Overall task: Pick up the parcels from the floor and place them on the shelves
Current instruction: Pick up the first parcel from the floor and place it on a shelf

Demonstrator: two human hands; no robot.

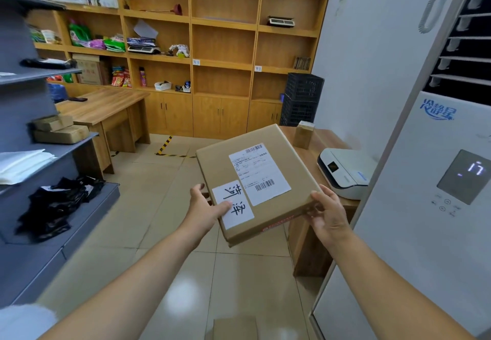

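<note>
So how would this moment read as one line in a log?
stage: carrying | left hand: holds parcel | right hand: holds parcel | grey shelves: left

beige tiled floor (159, 206), big wooden wall shelving (223, 20), wooden desk (106, 108), white wall (372, 73), standing air conditioner (438, 180), stacked black crates (301, 97)

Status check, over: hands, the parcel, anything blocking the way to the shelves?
Left hand and right hand: both grip the parcel, held tilted above the floor. Grey shelves at left, partly loaded. Nothing seen in between.
</note>
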